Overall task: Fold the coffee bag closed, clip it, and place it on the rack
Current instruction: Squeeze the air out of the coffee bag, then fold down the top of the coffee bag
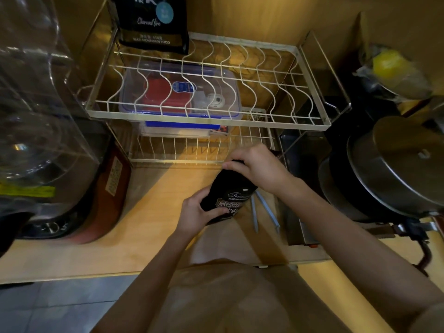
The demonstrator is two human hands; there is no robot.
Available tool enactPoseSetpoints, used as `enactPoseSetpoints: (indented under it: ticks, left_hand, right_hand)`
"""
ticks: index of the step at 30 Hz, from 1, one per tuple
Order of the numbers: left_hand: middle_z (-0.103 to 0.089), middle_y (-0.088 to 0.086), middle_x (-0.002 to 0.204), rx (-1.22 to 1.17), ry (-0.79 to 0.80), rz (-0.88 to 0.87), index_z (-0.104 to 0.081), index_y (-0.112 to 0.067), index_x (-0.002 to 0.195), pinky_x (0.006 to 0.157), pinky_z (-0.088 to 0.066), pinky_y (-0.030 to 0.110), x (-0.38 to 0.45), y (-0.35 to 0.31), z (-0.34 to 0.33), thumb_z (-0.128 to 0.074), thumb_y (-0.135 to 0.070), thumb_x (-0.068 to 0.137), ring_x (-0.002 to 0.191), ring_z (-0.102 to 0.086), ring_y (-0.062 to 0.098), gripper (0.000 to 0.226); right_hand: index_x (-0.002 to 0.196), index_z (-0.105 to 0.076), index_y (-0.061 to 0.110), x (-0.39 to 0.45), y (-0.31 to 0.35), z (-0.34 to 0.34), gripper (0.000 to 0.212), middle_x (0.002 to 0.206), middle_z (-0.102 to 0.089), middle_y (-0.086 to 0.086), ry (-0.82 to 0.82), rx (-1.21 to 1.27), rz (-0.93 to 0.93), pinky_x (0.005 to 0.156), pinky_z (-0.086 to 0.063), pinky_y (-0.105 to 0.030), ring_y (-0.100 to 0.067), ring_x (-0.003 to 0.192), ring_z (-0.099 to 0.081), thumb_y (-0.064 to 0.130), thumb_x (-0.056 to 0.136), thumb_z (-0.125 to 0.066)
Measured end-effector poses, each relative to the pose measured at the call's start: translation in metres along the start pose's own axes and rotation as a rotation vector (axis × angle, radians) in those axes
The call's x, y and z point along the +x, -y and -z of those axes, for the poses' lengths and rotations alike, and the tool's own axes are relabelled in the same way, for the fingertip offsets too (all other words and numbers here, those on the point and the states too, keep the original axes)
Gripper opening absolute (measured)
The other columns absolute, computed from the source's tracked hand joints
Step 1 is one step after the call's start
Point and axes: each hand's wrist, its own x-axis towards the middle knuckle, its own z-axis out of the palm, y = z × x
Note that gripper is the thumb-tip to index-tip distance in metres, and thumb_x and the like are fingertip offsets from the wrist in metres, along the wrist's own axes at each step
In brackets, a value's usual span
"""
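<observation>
A black coffee bag [229,193] with white lettering stands on the wooden counter, in front of the wire rack [206,118]. My left hand [194,213] grips the bag's lower left side. My right hand [254,165] is closed over the bag's top, hiding the fold. Two pale blue clip sticks [264,210] lie on the counter just right of the bag. A second black coffee bag [151,22] stands on the rack's upper tier at the back left.
A clear lidded box [180,92] with red contents sits under the rack's upper tier. A large clear appliance [36,116] fills the left side. Pots with a metal lid [396,169] crowd the right. The counter edge [120,275] runs near me.
</observation>
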Motion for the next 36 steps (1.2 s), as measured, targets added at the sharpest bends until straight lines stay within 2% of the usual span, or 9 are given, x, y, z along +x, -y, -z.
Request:
enactPoseSetpoints:
  ticks: [4, 7, 10, 16, 22, 24, 30, 33, 36]
  left_hand:
    - [-0.062, -0.009, 0.105, 0.028, 0.023, 0.025, -0.056, -0.017, 0.116, 0.079, -0.044, 0.004, 0.002, -0.002, 0.002, -0.081, -0.026, 0.061, 0.101, -0.061, 0.010, 0.061]
    - [-0.056, -0.017, 0.108, 0.011, 0.067, 0.069, -0.043, -0.023, 0.125, 0.080, -0.039, -0.002, 0.009, -0.012, 0.006, -0.084, -0.028, 0.056, 0.100, -0.054, -0.003, 0.081]
    - [-0.058, -0.014, 0.100, 0.004, 0.058, 0.059, -0.050, -0.022, 0.115, 0.075, -0.042, 0.000, 0.019, -0.023, 0.008, -0.084, -0.023, 0.056, 0.093, -0.056, 0.001, 0.068]
    - [-0.067, 0.012, 0.104, -0.136, 0.045, 0.202, -0.060, -0.009, 0.107, 0.084, -0.054, 0.042, 0.027, -0.023, 0.020, -0.082, -0.010, 0.058, 0.095, -0.064, 0.024, 0.053]
    - [-0.066, -0.003, 0.089, -0.190, 0.106, 0.258, -0.060, -0.007, 0.102, 0.060, -0.053, 0.013, 0.030, -0.024, 0.029, -0.076, -0.001, 0.063, 0.078, -0.064, 0.004, 0.043]
    - [-0.066, -0.004, 0.088, -0.186, 0.133, 0.258, -0.061, -0.010, 0.098, 0.056, -0.051, 0.011, 0.031, -0.026, 0.030, -0.075, 0.000, 0.064, 0.074, -0.065, 0.004, 0.039]
    - [-0.063, -0.005, 0.095, -0.196, 0.157, 0.272, -0.058, -0.015, 0.103, 0.064, -0.051, 0.016, 0.028, -0.061, 0.043, -0.073, -0.007, 0.067, 0.093, -0.062, 0.013, 0.040]
    - [-0.060, -0.011, 0.105, -0.114, 0.086, 0.094, -0.049, -0.022, 0.119, 0.076, -0.051, 0.016, 0.033, -0.102, 0.056, -0.073, -0.017, 0.068, 0.099, -0.057, -0.001, 0.057]
    - [-0.063, -0.008, 0.105, 0.356, 0.012, -0.236, -0.052, -0.024, 0.115, 0.084, -0.045, 0.019, 0.035, -0.149, 0.053, -0.075, -0.031, 0.067, 0.098, -0.056, -0.003, 0.054]
  right_hand:
    - [0.090, -0.069, 0.007, 0.004, 0.006, -0.003, 0.025, 0.087, -0.073, -0.010, 0.023, -0.068, 0.056, 0.080, -0.049, -0.043, -0.022, 0.084, -0.064, 0.027, 0.088, -0.054]
    - [0.091, -0.069, 0.009, 0.007, 0.010, -0.006, 0.025, 0.088, -0.073, -0.008, 0.063, -0.104, 0.101, 0.080, -0.050, -0.040, -0.020, 0.084, -0.065, 0.028, 0.089, -0.052]
    - [0.091, -0.068, 0.013, 0.008, 0.016, -0.011, 0.024, 0.088, -0.072, -0.006, 0.092, -0.093, 0.104, 0.077, -0.053, -0.040, -0.017, 0.083, -0.064, 0.029, 0.090, -0.050]
    - [0.115, -0.058, 0.014, -0.011, 0.010, 0.010, 0.037, 0.118, -0.062, -0.005, -0.101, 0.122, -0.026, 0.094, -0.044, -0.028, -0.014, 0.110, -0.055, 0.018, 0.079, -0.066]
    - [0.128, -0.045, 0.014, -0.056, -0.038, -0.013, 0.067, 0.129, -0.052, 0.000, -0.245, 0.629, -0.398, 0.102, -0.039, -0.022, -0.008, 0.119, -0.047, 0.009, 0.068, -0.076]
    - [0.131, -0.041, 0.013, -0.058, -0.047, -0.036, 0.072, 0.133, -0.048, -0.004, -0.157, 0.778, -0.487, 0.101, -0.039, -0.027, -0.014, 0.124, -0.044, 0.003, 0.068, -0.075]
    - [0.126, -0.045, 0.003, -0.049, -0.052, -0.076, 0.066, 0.119, -0.054, -0.003, -0.182, 0.976, -0.488, 0.081, -0.044, -0.003, -0.009, 0.107, -0.053, -0.012, 0.067, -0.070]
    - [0.120, -0.050, 0.000, -0.047, -0.056, -0.079, 0.060, 0.115, -0.057, -0.006, -0.209, 0.981, -0.454, 0.081, -0.045, -0.003, 0.000, 0.098, -0.055, -0.012, 0.065, -0.071]
    - [0.119, -0.051, 0.001, -0.046, -0.062, -0.084, 0.059, 0.114, -0.059, -0.007, -0.217, 0.988, -0.450, 0.087, -0.047, -0.012, -0.003, 0.101, -0.056, -0.008, 0.065, -0.073]
